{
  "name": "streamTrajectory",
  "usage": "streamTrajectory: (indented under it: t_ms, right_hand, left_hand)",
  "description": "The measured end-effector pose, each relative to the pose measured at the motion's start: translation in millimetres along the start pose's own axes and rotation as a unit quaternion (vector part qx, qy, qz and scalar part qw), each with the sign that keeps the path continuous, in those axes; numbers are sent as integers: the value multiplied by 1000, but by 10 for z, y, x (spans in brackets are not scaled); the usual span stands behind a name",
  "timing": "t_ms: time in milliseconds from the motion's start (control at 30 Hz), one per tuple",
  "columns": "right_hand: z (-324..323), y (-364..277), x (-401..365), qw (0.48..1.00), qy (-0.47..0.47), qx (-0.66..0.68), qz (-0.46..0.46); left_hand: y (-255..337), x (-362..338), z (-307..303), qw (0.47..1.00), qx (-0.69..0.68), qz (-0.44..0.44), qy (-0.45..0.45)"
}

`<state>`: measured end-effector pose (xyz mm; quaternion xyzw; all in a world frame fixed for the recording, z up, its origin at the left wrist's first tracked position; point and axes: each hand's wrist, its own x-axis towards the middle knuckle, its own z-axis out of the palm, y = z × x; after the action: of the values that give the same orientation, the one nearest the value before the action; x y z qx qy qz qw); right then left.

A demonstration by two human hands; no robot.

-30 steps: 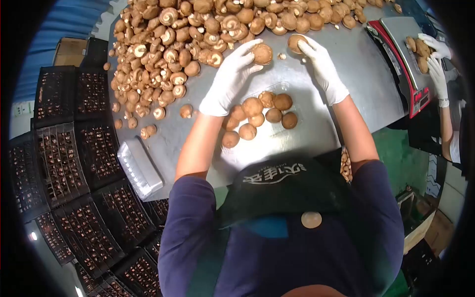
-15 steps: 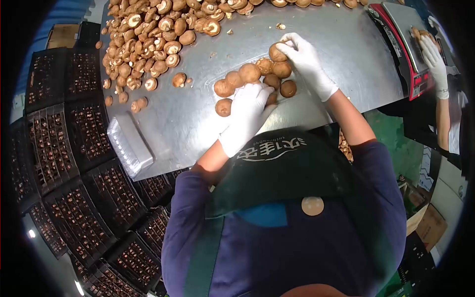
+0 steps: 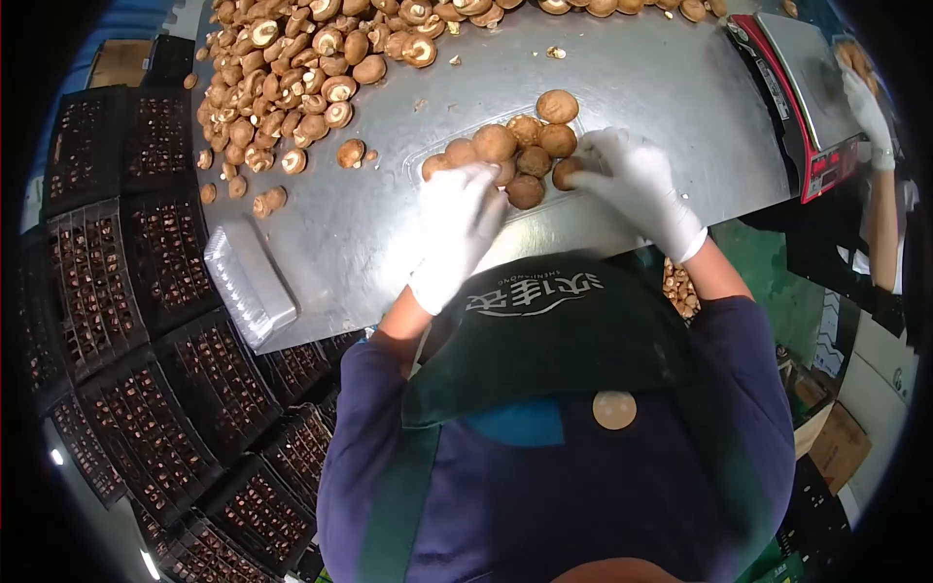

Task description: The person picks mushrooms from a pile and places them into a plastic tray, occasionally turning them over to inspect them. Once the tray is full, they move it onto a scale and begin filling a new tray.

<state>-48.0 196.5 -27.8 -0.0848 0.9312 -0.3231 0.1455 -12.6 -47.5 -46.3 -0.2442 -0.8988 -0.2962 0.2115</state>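
Note:
Several brown mushrooms [image 3: 495, 143] lie in rows in a clear tray [image 3: 418, 155] on the metal table. My left hand [image 3: 457, 219], in a white glove, is over the left end of these rows and hides some caps; what its curled fingers hold, if anything, is hidden. At the right end, my gloved right hand [image 3: 637, 185] has its fingertips against a small mushroom [image 3: 567, 173]. The right hand is blurred, with thumb and fingers apart. One mushroom [image 3: 557, 106] sits at the far right corner of the group.
A large mushroom pile [image 3: 282, 78] covers the table's far left. Stacked clear trays [image 3: 248, 282] stand at the near left edge. A red scale [image 3: 807, 107] is at the right, beside another person's gloved hand [image 3: 868, 112]. Black crates [image 3: 141, 437] of mushrooms fill the left floor.
My right hand has let go of the mushroom at the far corner and moved down toward me to the small one. My left hand has shifted left, uncovering caps in the near row.

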Motion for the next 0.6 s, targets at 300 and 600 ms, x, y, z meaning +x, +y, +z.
streamTrajectory:
  t_ms: [300,600]
  right_hand:
    - [-226,39,-521,979,154,-51,-120]
    - [-702,90,-484,974,41,-204,-94]
  left_hand:
    - [-932,-44,-621,950,14,-259,172]
    - [-1444,-282,-690,965,80,-246,36]
